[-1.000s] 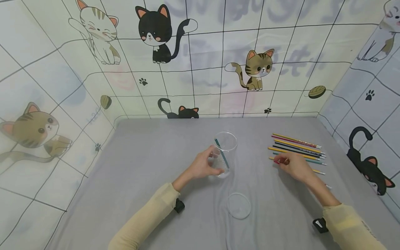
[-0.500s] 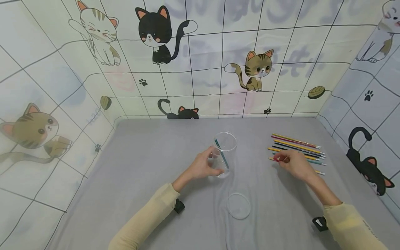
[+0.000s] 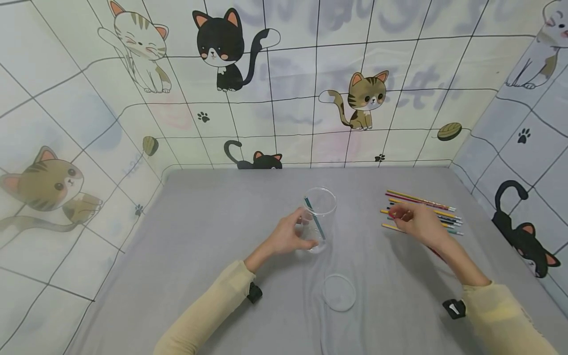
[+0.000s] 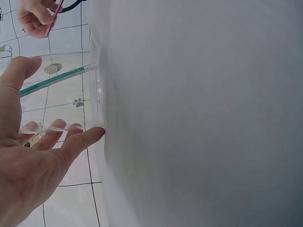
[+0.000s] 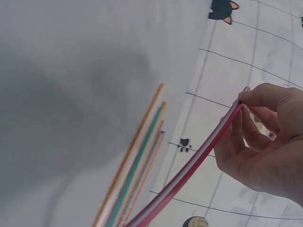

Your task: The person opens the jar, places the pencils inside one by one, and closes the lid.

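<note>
A clear cylindrical cup [image 3: 326,224] stands upright on the grey cloth, and a green pencil [image 4: 59,79] leans inside it. My left hand [image 3: 287,234] holds the cup around its left side, thumb and fingers spread about the wall. Over at the right, my right hand [image 3: 419,224] pinches a red pencil [image 5: 199,153] near one end, raised off the cloth. Below it lies a row of several pencils [image 3: 421,199] in yellow, red, dark and teal, partly hidden by that hand.
A clear round lid [image 3: 339,292] lies flat in front of the cup. Grey cloth [image 3: 213,207] covers the table. A white curtain printed with cats [image 3: 288,113] hangs behind and along both sides.
My right hand has lifted the red pencil from the near side of the row and moved slightly up and away. The left hand and the cup have stayed still.
</note>
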The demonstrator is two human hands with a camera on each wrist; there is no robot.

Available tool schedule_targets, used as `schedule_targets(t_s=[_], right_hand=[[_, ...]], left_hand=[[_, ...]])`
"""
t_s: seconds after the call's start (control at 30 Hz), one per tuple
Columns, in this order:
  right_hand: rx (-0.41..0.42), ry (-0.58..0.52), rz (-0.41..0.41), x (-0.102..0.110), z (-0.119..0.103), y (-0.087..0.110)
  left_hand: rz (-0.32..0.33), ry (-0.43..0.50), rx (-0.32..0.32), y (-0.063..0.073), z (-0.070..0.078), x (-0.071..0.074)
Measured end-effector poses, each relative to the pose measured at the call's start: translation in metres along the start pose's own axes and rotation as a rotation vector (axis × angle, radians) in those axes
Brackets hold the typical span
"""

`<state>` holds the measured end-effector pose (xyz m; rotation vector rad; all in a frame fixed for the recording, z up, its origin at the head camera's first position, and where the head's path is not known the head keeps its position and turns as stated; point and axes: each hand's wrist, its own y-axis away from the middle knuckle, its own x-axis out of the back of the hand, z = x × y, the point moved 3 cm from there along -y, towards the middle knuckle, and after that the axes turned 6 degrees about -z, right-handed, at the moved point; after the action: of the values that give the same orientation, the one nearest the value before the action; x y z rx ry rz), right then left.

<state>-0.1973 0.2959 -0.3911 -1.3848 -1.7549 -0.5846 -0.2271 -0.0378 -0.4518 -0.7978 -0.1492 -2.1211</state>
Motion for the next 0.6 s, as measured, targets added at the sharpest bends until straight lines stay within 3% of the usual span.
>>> schedule_targets(t_s=[0.13,0.33,0.6], right_hand=[[0.059,-0.015,0.042,0.006,-0.01,-0.003],[0.027,-0.021,0.023,0.012,-0.024,-0.006],[0.055,-0.058,0.036,0.027,-0.049,-0.013]], left_hand=[[0.001,0.0,-0.014,0.001,0.001,0.0],[-0.003,-0.01,-0.01,0.0,0.001,0.001],[0.006,-0.011,-0.024,0.001,0.002,0.0]])
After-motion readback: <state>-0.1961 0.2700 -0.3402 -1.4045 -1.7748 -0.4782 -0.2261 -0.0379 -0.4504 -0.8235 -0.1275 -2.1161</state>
